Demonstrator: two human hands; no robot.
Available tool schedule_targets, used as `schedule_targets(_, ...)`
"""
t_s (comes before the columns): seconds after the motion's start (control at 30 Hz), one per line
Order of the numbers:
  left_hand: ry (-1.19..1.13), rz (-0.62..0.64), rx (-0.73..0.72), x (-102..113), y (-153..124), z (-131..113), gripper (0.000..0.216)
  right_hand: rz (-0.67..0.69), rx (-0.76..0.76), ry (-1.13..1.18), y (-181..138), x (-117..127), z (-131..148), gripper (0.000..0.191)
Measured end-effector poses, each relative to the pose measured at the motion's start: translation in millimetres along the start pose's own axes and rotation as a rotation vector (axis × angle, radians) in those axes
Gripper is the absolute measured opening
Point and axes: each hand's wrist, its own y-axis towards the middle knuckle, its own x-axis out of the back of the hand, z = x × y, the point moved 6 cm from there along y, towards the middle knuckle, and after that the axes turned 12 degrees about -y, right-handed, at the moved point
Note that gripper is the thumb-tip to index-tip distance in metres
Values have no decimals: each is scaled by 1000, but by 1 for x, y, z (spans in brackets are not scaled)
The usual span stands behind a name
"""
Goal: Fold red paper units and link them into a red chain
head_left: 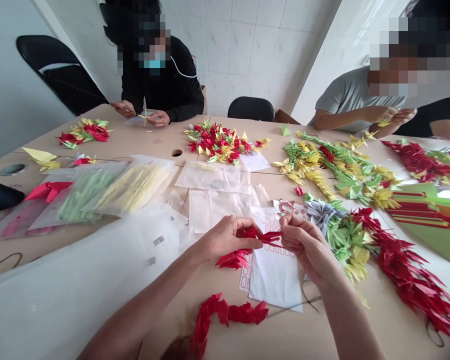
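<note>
My left hand point(228, 236) is closed around a string of red folded paper cranes point(235, 258) that hangs down from it toward the table. My right hand point(303, 241) pinches a single red paper crane point(270, 236) held between both hands, just above white envelopes point(275, 272) on the wooden table point(318, 332). More of the red crane string point(225, 315) lies on the table near my left forearm.
Long strings of red, green and yellow cranes point(363, 235) lie at the right. A pile of loose cranes point(219, 142) sits mid-table. Plastic bags of paper point(108, 192) lie at left. Two other people sit across, folding paper with their own hands.
</note>
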Motion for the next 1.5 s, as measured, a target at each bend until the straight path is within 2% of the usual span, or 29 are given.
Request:
schedule_targets(0.13, 45, 1, -35, -2, -1, -2, 25, -1, -22, 50, -3, -3, -6, 19)
schedule_targets(0.27, 125, 2, -40, 5, -2, -5, 18, 17, -37, 17, -2, -1, -14, 20)
schedule_targets(0.37, 158, -8, -36, 15, -3, -8, 15, 37, -19, -182, -1, 6, -20, 21)
schedule_targets(0.47, 172, 7, 0, 22, -4, -9, 14, 68, 28, -499, -1, 12, -25, 23)
schedule_targets(0.57, 244, 34, 44, 23, -4, -7, 12, 102, 66, -823, -1, 15, -29, 18)
schedule_targets(0.67, 349, 45, 80, 22, -5, -5, 11, 79, 136, -1041, 0, 15, -25, 15)
schedule_targets(0.83, 454, 13, 104, 24, -3, 0, 10, 145, 203, -1189, -5, 10, -17, 12)
schedule_targets(0.93, 491, -20, 95, 27, -1, 1, 11, 193, 196, -1200, -11, 8, -18, 10)
schedule_targets(1.03, 475, 15, 98, 25, -1, 2, 11, 216, 160, -1214, -12, 10, -27, 11)
schedule_targets(1.1, 451, 41, 102, 24, -1, 2, 10, 190, 143, -1262, -8, 15, -35, 11)
schedule_targets(1.17, 441, 48, 100, 24, -2, 1, 11, 93, 165, -1323, -4, 23, -39, 10)
schedule_targets(1.3, 456, 35, 73, 28, -4, -3, 13, -104, 294, -1321, 1, 35, -43, 16)
schedule_targets(1.4, 466, 12, 65, 33, -5, -4, 14, -140, 321, -1323, 4, 38, -54, 25)
schedule_targets(1.5, 473, 8, 69, 34, -5, -3, 14, -140, 324, -1348, 5, 36, -62, 26)
